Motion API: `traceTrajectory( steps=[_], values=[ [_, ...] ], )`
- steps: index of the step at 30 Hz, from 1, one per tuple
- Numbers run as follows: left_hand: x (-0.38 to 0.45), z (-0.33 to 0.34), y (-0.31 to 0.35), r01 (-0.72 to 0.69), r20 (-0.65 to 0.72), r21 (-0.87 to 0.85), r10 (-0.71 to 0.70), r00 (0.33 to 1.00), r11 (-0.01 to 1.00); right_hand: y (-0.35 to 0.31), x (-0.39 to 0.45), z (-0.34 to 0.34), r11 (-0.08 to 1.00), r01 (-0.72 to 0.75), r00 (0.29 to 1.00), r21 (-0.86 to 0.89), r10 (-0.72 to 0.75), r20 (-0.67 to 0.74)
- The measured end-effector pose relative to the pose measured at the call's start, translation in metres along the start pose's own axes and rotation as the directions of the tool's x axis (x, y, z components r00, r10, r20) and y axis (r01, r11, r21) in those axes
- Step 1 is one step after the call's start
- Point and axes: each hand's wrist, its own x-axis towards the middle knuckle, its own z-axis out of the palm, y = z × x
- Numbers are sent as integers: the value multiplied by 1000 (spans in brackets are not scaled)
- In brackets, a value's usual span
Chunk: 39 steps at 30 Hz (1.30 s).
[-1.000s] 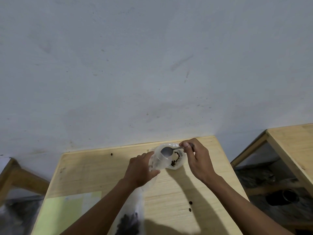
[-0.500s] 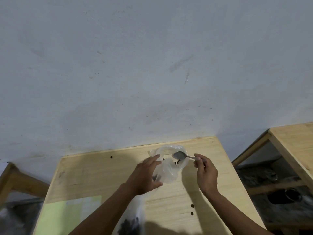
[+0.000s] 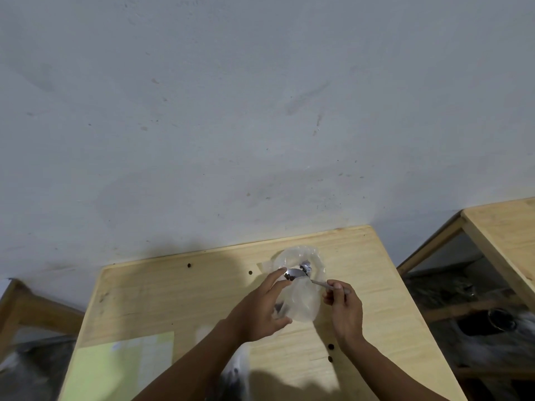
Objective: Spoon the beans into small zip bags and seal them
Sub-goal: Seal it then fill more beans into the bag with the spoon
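My left hand (image 3: 259,312) holds a small clear zip bag (image 3: 304,303) upright above the wooden table (image 3: 173,299), index finger at its mouth and thumb below. My right hand (image 3: 344,309) pinches the handle of a metal spoon (image 3: 295,274). The spoon's bowl lies at the small bag's mouth with a few dark beans (image 3: 288,277) in it. Just behind stands a crumpled clear plastic bag (image 3: 298,254) with dark beans showing inside.
Loose beans lie on the table: two near my right wrist (image 3: 331,346) and single ones toward the back (image 3: 189,265). A pale green sheet (image 3: 124,369) covers the near left corner. A bag with beans (image 3: 237,371) lies under my left forearm. Another wooden table (image 3: 506,235) stands to the right.
The spoon has come out of the crumpled bag at the back toward the small bag's mouth, now carrying beans. My right hand drew nearer; my left hand has shifted slightly on the small bag.
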Motion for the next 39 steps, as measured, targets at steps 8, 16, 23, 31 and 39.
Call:
traceTrajectory(
  steps=[8,16,23,31,39],
  values=[
    [-5,-3,1,-20,-42,107,24,999,994,-5,1,1,997,-19,999,69,21,-31],
    [-17,5,-7,-15,6,154,14,1000,988,-8,8,-1,937,-318,948,143,309,83],
    [-7,-11,-14,-16,-114,247,45,992,969,-28,23,-4,938,-244,970,246,232,78],
    [-9,-20,-15,152,-215,198,-108,971,968,-69,30,-13,946,-99,995,309,103,3],
    [-1,-24,-5,284,-258,108,-249,934,953,-105,16,-13,974,127,985,186,-146,89]
  ],
)
